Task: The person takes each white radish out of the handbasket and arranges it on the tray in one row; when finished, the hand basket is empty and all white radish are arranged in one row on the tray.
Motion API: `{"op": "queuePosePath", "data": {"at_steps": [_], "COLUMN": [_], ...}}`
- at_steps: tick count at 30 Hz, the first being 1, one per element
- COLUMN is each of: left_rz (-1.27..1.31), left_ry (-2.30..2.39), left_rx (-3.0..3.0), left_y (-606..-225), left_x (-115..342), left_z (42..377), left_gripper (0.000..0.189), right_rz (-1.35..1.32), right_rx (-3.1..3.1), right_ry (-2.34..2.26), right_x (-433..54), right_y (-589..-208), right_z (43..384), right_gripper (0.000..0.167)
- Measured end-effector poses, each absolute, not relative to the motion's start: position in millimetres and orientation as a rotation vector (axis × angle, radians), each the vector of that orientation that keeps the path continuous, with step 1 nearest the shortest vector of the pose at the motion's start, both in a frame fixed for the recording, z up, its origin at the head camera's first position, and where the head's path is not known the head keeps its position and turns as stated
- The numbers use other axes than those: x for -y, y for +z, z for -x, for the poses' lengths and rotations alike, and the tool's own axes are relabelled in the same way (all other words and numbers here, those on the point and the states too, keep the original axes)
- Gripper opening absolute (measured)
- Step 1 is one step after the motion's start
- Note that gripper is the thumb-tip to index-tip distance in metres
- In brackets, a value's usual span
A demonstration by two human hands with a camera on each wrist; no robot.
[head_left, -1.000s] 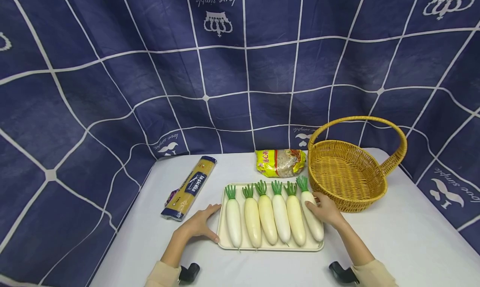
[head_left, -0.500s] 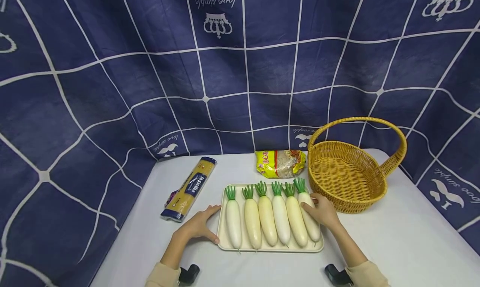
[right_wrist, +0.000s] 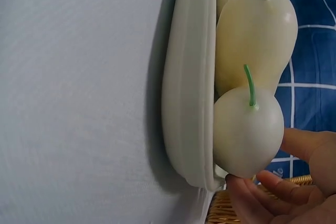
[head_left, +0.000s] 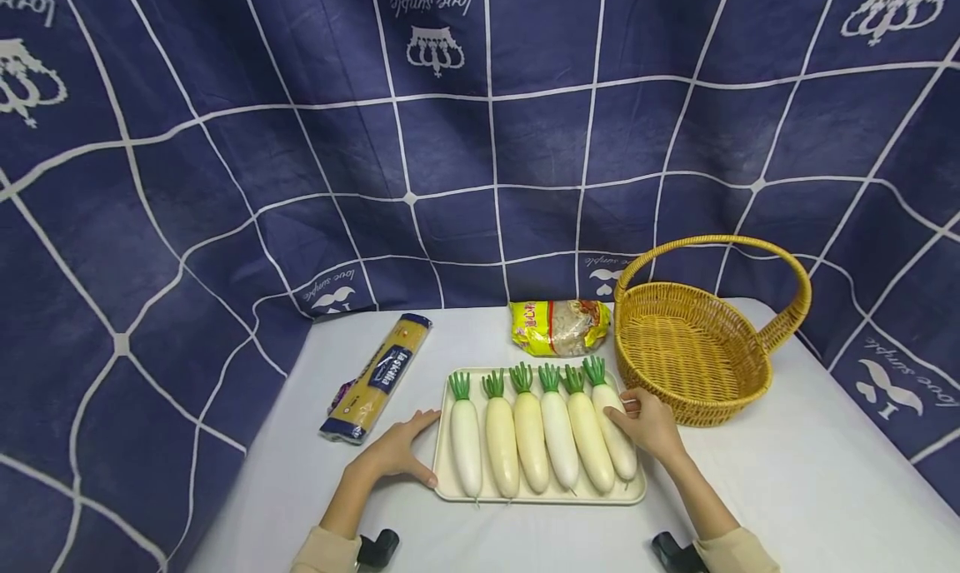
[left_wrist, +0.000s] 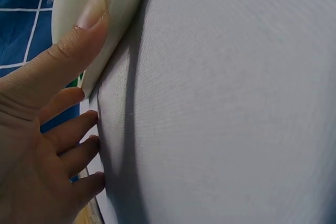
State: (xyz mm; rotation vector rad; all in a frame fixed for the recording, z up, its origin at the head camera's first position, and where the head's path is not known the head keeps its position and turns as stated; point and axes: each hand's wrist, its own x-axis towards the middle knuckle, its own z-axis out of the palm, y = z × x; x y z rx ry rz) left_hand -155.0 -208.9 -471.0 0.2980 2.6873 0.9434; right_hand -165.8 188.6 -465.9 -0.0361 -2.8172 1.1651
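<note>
A cream tray (head_left: 487,500) bears several white radishes with green tops, lying side by side. My left hand (head_left: 405,452) rests at the tray's left side with thumb and fingers spread. In the left wrist view its thumb (left_wrist: 93,14) presses on the tray wall (left_wrist: 123,14), while the other fingers extend past the tray corner. With thumb and fingers around it, my right hand (head_left: 649,423) holds the rightmost white radish (head_left: 617,444). That radish (right_wrist: 247,129) lies inside the tray's right end, its thin green root tip pointing at the right wrist camera.
A wicker basket (head_left: 690,406) with a tall handle stands behind my right hand. Behind the tray lies a yellow and clear food bag (head_left: 561,327). A pack of spaghetti (head_left: 378,381) lies at the left on the white tabletop (head_left: 810,473). A blue checked curtain (head_left: 525,140) hangs behind.
My right hand has shifted left with the rightmost radish, bringing it close against its neighbour and inside the tray's rim. The left hand has stayed at the tray's left side.
</note>
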Motion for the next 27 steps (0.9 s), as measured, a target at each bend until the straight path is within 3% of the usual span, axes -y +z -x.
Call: {"op": "queuePosePath", "data": {"at_steps": [18,27], "left_rz": [-0.281,-0.271], "left_ry": [0.94,0.928], "left_rx": [-2.695,-2.7], "left_y": [-473.0,-472.7], "left_x": [202.5,205.0], "left_z": [155.6,155.6], "left_gripper": [0.111,0.111], "right_rz": [0.053,0.02], "right_rx": [2.858,2.843], "right_ry": [1.155,1.229], "right_x": [-192.0,-194.0], "right_y": [-468.7,-466.7], "right_z": [160.6,156.0], "right_gripper": [0.046,0.058]}}
